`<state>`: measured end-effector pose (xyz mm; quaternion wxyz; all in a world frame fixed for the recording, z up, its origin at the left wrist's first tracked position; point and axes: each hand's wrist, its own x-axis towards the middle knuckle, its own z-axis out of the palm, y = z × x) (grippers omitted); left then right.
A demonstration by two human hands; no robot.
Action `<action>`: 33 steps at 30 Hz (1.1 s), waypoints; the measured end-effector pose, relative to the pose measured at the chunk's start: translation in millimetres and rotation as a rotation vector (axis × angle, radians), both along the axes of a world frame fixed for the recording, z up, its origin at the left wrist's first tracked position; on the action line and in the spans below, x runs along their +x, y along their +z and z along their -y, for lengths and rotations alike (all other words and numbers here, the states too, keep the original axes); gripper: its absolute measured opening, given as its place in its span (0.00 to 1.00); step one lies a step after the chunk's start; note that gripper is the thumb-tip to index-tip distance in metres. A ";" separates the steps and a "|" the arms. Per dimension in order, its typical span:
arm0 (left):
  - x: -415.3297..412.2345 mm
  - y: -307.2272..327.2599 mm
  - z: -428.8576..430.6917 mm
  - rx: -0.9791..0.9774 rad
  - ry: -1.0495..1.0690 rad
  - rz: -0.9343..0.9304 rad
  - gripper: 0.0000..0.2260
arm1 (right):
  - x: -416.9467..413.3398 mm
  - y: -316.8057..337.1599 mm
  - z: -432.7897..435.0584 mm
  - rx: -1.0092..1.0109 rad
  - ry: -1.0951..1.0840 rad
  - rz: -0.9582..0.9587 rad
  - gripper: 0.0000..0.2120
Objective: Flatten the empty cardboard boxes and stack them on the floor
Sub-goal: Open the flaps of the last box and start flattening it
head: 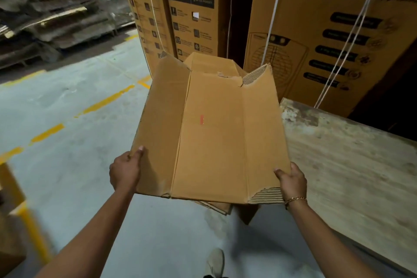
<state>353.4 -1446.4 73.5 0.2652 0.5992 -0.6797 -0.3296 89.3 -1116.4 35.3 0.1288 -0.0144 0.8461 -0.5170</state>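
A brown flattened cardboard box (212, 133) with its flaps spread out is held in the air in front of me, above the grey floor (74, 119). My left hand (125, 170) grips its near left edge, thumb on top. My right hand (292, 179), with a gold bracelet at the wrist, grips the near right corner. More cardboard (223, 207) shows just under the box's near edge; whether it is part of the same box I cannot tell.
Tall printed appliance cartons (191, 7) stand behind the box. A worn pale table (352, 165) is at the right. A high stack of flattened cardboard (45, 13) lies at the far left. Yellow dashed lines mark the floor. My shoe (215, 262) is below.
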 end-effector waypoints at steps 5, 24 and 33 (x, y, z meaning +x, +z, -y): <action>-33.9 -16.4 85.6 -0.009 -0.020 0.055 0.26 | -20.6 -26.7 85.4 0.031 -0.041 0.051 0.13; -171.2 -170.2 295.8 0.207 -0.316 0.210 0.28 | -36.1 -137.3 251.9 0.300 -0.313 0.206 0.22; -197.4 -282.5 315.4 0.306 -0.364 0.214 0.27 | -52.0 -230.8 246.8 0.363 -0.339 0.248 0.29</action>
